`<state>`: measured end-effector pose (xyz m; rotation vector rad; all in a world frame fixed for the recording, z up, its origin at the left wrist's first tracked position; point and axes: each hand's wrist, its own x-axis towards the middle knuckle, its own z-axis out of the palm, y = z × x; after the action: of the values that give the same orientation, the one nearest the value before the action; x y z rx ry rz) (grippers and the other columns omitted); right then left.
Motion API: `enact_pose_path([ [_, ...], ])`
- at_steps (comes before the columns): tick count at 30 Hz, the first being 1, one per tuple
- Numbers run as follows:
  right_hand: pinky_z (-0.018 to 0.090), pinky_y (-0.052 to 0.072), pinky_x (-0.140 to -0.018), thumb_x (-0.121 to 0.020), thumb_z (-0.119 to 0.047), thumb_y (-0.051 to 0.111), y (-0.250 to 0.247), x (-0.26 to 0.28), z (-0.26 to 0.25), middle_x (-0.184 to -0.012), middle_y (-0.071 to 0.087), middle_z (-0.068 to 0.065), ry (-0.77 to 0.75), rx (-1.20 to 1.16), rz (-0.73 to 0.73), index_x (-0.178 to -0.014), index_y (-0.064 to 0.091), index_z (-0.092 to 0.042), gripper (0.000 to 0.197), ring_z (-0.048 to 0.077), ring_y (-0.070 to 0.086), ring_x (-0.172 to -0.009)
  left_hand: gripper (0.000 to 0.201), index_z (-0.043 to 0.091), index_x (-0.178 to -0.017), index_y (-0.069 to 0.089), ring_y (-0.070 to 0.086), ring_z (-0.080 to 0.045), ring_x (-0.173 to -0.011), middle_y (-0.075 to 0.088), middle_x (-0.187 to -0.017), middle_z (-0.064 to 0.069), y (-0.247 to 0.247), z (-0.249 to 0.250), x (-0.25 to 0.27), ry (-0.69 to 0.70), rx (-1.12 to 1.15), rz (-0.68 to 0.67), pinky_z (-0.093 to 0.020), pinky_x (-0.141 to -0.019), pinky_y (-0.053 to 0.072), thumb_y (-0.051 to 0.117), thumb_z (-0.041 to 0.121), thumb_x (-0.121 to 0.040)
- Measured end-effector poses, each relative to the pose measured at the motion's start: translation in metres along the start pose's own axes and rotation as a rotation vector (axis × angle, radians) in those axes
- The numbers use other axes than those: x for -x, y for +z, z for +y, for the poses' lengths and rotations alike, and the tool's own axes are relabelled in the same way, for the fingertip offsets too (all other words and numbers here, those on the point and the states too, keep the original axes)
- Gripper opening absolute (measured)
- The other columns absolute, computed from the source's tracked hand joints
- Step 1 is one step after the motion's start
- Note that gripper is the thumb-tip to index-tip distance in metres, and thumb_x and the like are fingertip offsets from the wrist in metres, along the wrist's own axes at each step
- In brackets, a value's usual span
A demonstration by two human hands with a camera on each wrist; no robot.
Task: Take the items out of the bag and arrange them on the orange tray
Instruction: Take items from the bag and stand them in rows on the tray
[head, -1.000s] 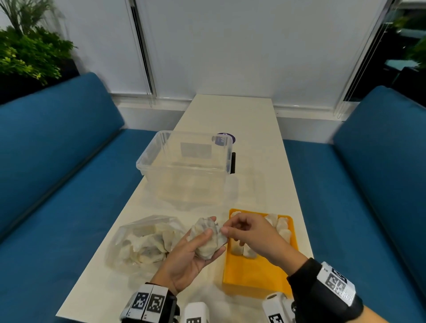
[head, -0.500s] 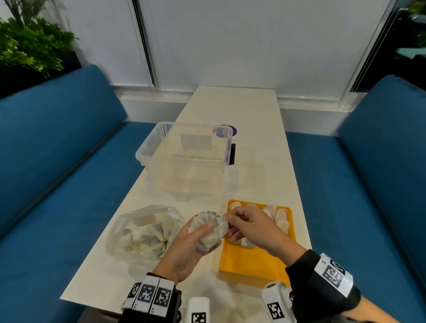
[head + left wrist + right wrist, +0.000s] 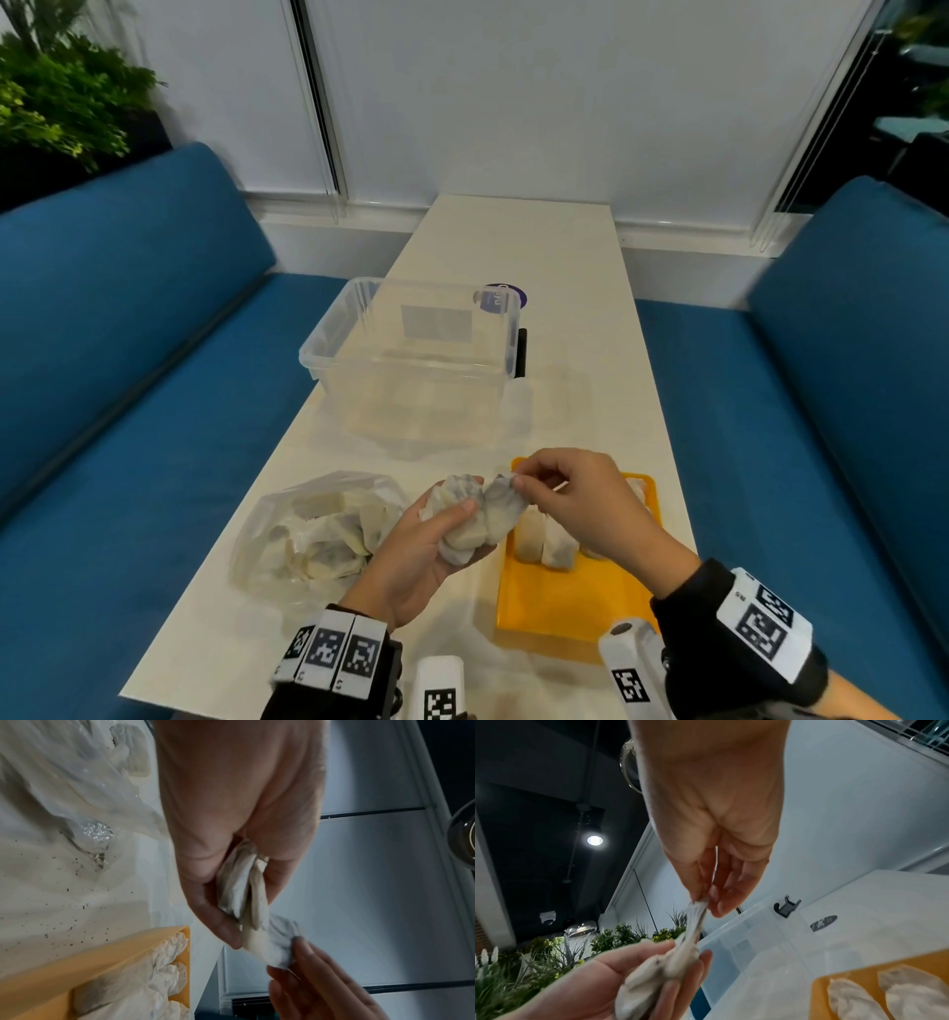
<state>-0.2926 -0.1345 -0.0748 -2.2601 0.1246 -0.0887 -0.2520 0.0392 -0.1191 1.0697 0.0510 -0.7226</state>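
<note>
Two hands: both work above the table [image 3: 513, 246], between the plastic bag [image 3: 318, 529] and the orange tray [image 3: 560, 601].
Left hand [image 3: 416, 555]: palm up, fingers and thumb curled round a small clump of white sachets [image 3: 462, 519], which look like tea bags; held as a supply, I judge, so the other hand can peel them off singly.
Right hand [image 3: 580, 503]: raised just above the clump, thumb and forefinger pinching the top edge of one sachet [image 3: 695, 914], the other fingers loosely extended; the wrist is bent downward.
Pinched sachet: its lower part sits in the left hand's clump, so it is not yet free.
Tray contents: several sachets [image 3: 544, 545] lie side by side at the far end; the near part is bare orange, probably left for further rows.
Bag: lies open on the table left of the hands, with many sachets inside.
Clear plastic bin [image 3: 411, 360]: stands farther along the table, apart from the work.
Progress: partway, by my estimate; much is left in the bag.
Risk: thin paper may tear, or a neighbour may come away with it.
</note>
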Motion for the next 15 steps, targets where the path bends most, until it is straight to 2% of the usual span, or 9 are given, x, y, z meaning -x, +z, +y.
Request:
enact_pose_path([
  [2,0.004,0.044,-0.066,-0.092,-0.027,0.056,-0.007,0.001,-0.003,-0.081,0.058,-0.019,-0.051,0.087,0.056,-0.098,0.066,-0.022,0.013,-0.001,0.056,-0.075,0.021,0.010,-0.108,0.059,0.069,-0.026,-0.085,0.069,-0.098,-0.013,-0.002,0.001,-0.003,-0.003,0.011,0.014,-0.032,-0.072,0.059,0.054,0.005,-0.089],
  [4,0.005,0.043,-0.069,-0.093,-0.029,0.052,-0.013,0.002,-0.002,-0.090,0.060,-0.015,-0.112,0.221,0.067,-0.105,0.065,-0.022,0.019,0.002,0.054,-0.078,0.019,0.010,-0.107,0.060,0.070,-0.027,-0.080,0.070,-0.092,-0.012,-0.005,0.002,-0.005,-0.003,0.011,0.041,-0.031,-0.069,0.059,0.053,0.004,-0.090],
  [7,0.017,0.047,-0.077,-0.093,-0.035,0.050,-0.021,0.004,0.009,-0.101,0.064,-0.011,-0.180,0.384,0.086,-0.107,0.067,-0.026,0.024,0.003,0.052,-0.088,0.019,0.010,-0.106,0.060,0.071,-0.027,-0.080,0.068,-0.096,-0.013,-0.010,0.003,-0.006,0.001,0.004,0.067,-0.031,-0.069,0.060,0.052,0.004,-0.090],
  [9,0.021,0.048,-0.076,-0.092,-0.034,0.053,-0.024,0.007,0.019,-0.102,0.065,-0.011,-0.188,0.426,0.110,-0.107,0.069,-0.028,0.023,0.006,0.055,-0.092,0.018,0.010,-0.105,0.060,0.071,-0.028,-0.081,0.068,-0.096,-0.013,-0.013,0.003,-0.006,0.003,0.003,0.083,-0.031,-0.069,0.059,0.052,0.004,-0.090],
  [11,0.017,0.044,-0.071,-0.090,-0.030,0.058,-0.025,0.011,0.028,-0.099,0.067,-0.008,-0.199,0.446,0.144,-0.106,0.071,-0.026,0.021,0.009,0.056,-0.091,0.018,0.009,-0.105,0.060,0.071,-0.027,-0.080,0.068,-0.095,-0.013,-0.012,0.003,-0.006,-0.002,0.010,0.082,-0.031,-0.069,0.059,0.051,0.003,-0.091],
  [13,0.010,0.036,-0.069,-0.088,-0.028,0.061,-0.025,0.012,0.034,-0.096,0.067,-0.006,-0.186,0.439,0.184,-0.104,0.072,-0.024,0.020,0.007,0.052,-0.087,0.019,0.008,-0.106,0.059,0.071,-0.027,-0.078,0.068,-0.095,-0.014,-0.011,0.002,-0.005,-0.005,0.019,0.079,-0.031,-0.069,0.059,0.051,0.002,-0.090],
  [15,0.007,0.033,-0.069,-0.090,-0.029,0.058,-0.025,0.013,0.041,-0.099,0.066,-0.005,-0.143,0.432,0.168,-0.104,0.072,-0.023,0.021,0.004,0.048,-0.087,0.020,0.008,-0.108,0.059,0.072,-0.027,-0.078,0.068,-0.095,-0.014,-0.010,0.001,-0.005,-0.013,0.025,0.072,-0.032,-0.070,0.059,0.051,0.002,-0.090],
])
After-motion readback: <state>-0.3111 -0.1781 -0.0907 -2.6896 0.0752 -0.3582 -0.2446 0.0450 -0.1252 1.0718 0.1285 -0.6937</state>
